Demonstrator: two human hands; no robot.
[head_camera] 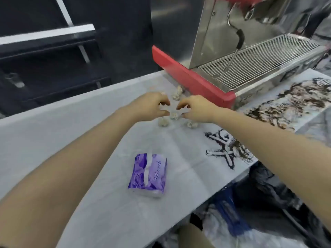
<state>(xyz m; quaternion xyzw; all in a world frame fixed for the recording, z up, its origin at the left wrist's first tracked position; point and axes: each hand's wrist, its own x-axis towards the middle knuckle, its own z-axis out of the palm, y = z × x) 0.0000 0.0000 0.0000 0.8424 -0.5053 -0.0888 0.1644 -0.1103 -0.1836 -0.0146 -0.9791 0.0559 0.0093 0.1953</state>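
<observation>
Several crumpled tissue wads lie on the grey table cover (75, 133) in front of the red machine. One wad (174, 115) sits between my two hands, another (163, 122) lies just nearer, a third (192, 124) is under my right wrist, and a farther one (177, 93) lies by the machine's base. My left hand (152, 106) and my right hand (196, 109) face each other with fingers loosely curled, thumbs close to the middle wad. I see nothing gripped in either hand. A purple tissue pack (147, 174) lies nearer to me.
A red and steel espresso machine (232, 65) with a wire drip grate and a steam wand (236, 45) stands at the back right. Black skull-and-bones print (227, 149) marks the cloth at right. Plastic bags (232, 221) sit below the table's near edge. Dark shelving is at left.
</observation>
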